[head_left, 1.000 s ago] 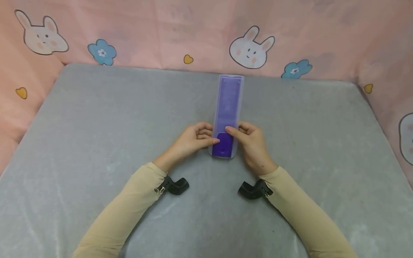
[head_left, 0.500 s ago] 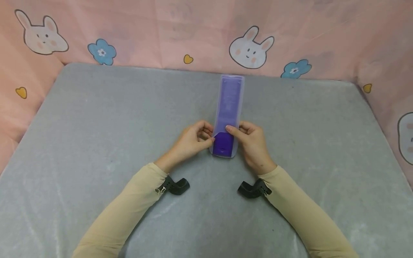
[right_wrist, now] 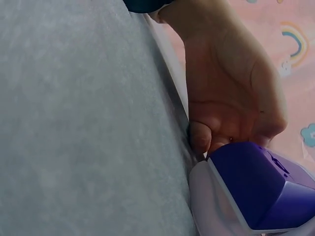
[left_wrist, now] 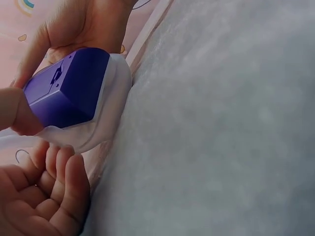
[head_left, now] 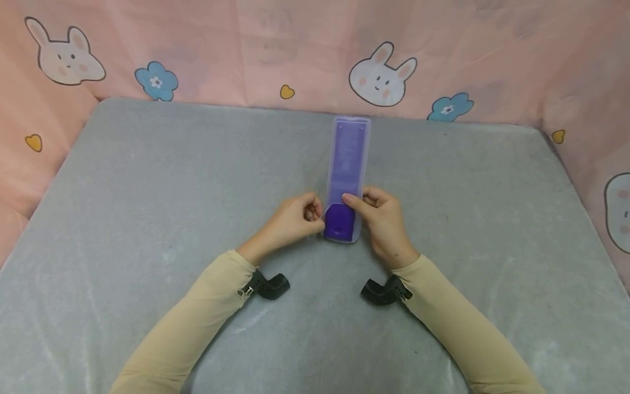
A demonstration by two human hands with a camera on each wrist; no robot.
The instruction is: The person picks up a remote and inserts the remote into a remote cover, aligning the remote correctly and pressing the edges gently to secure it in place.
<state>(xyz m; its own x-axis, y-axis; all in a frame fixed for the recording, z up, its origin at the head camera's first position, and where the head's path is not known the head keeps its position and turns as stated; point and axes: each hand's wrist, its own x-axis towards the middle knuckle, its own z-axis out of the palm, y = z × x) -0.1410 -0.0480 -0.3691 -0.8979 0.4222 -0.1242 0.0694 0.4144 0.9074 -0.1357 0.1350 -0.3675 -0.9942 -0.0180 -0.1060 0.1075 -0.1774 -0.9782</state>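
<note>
A long purple remote control [head_left: 339, 221] stands between my hands, back side toward me, in a translucent soft cover [head_left: 349, 156]. Its near end shows dark purple through the cover's opening; a small latch [left_wrist: 57, 74] shows there in the left wrist view. With my left hand [head_left: 293, 220] I pinch the cover's left edge near that end, the thumb at the purple corner and the other fingers curled. My right hand [head_left: 386, 221] grips the right side, thumb on top over the cover and fingers behind, where they are partly hidden.
A grey cloth-covered table [head_left: 172, 191] lies beneath. Pink curtain [head_left: 216, 54] printed with rabbits and flowers hangs along the back and both sides. A black wrist mount [head_left: 268, 284] juts inward from the left sleeve, another mount [head_left: 384, 291] from the right.
My left thumb has slid off the purple face to the left edge, and the cover's edge there is drawn outward, baring the purple corner. My right hand keeps its grip almost unmoved.
</note>
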